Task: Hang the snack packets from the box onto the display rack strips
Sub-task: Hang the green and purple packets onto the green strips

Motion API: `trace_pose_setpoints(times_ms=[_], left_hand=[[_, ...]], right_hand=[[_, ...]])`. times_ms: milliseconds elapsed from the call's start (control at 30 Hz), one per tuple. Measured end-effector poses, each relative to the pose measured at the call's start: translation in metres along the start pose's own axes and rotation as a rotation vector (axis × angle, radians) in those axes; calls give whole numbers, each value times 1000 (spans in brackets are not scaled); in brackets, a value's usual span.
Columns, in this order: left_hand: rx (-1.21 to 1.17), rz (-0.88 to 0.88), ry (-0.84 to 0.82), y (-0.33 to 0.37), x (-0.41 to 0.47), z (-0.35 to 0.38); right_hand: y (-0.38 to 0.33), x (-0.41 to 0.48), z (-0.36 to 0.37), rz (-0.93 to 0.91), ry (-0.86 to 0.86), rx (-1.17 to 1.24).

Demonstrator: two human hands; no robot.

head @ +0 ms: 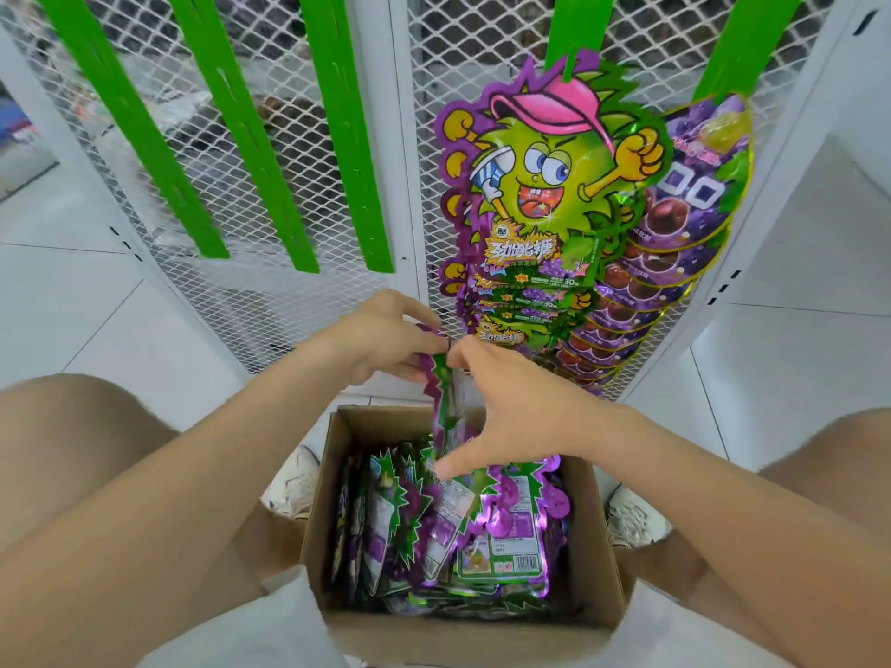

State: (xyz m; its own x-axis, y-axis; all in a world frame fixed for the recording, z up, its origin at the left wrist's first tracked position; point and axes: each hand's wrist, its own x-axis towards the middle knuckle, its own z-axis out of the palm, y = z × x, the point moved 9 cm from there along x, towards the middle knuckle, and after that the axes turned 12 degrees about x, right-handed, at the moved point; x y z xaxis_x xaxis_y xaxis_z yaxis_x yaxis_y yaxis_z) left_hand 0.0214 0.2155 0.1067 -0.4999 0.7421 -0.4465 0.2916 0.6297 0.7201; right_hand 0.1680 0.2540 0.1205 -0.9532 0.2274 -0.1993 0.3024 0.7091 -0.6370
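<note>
An open cardboard box (pixel 463 619) stands on the floor between my knees, with several purple-and-green snack packets (pixel 501 532) inside. My left hand (pixel 381 339) pinches the top of one packet (pixel 444 402), which hangs edge-on above the box. My right hand (pixel 511 407) touches the same packet's top with its fingertips, thumb spread downward. Several cartoon-monster packets (pixel 545 185) hang overlapped on a green strip (pixel 573 21) right of centre. Purple grape packets (pixel 684 233) fill the strip beside it.
Three bare green strips (pixel 231 113) hang on the white wire-mesh rack (pixel 289 291) at left. White rack posts (pixel 790 151) flank the panels. My knees and white shoes (pixel 294 484) sit on either side of the box on the white tiled floor.
</note>
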Motion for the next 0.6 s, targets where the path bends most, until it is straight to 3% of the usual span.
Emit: trace_pose_setpoints(times_ms=[133, 200, 267, 367, 433, 500, 600], left_hand=[[-344, -112, 3, -4, -7, 3], [-413, -122, 20, -5, -5, 0], [-260, -134, 46, -9, -1, -5], [219, -13, 120, 2, 5, -16], [205, 107, 149, 20, 2, -16], [171, 219, 218, 37, -5, -21], [154, 414, 430, 72, -24, -41]], right_hand=[[6, -5, -7, 62, -35, -12], [11, -1, -20, 40, 67, -25], [17, -1, -42, 61, 239, -5], [30, -3, -75, 138, 424, -7], [38, -6, -94, 158, 514, 74], [41, -9, -109, 159, 595, 303], [41, -15, -131, 90, 711, 575]])
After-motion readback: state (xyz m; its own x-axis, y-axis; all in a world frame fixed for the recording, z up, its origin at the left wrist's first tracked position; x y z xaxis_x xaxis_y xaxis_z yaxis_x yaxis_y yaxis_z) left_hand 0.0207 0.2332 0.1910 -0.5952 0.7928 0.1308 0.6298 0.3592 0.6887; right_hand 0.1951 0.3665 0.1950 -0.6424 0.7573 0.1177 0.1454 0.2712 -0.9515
